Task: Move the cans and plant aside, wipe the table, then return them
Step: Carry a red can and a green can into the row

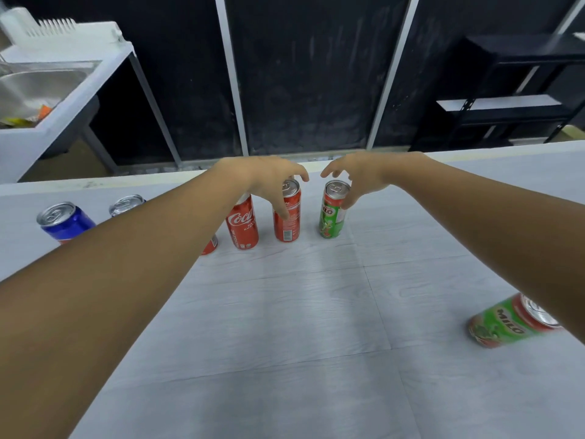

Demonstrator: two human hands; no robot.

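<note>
**A:** Head view: where do the person's hands sit?

**B:** Both reach to the far side of the grey table (285,312). The left hand (269,182) is over a slim red can (287,213), its thumb lying against the can's side and the fingers arched above the lid. Whether it grips yet, one cannot tell. The right hand (357,175) has its thumb against the upper side of the upright green Milo can (334,210), fingers spread and curved over the top, not closed round it.

**A:** And the other cans?

**B:** A Coca-Cola can (243,223) stands just left of the slim red one. Another red can (209,247) is mostly hidden behind the left forearm. Farther left are a blue can (65,221) and a silver-topped can (126,205) that is partly hidden. A second Milo can (512,321) stands near the right edge, part under the right forearm.

**A:** Beyond the table?

**B:** A steel sink (38,87) at the left and black shelving (506,99) at the right.
</note>
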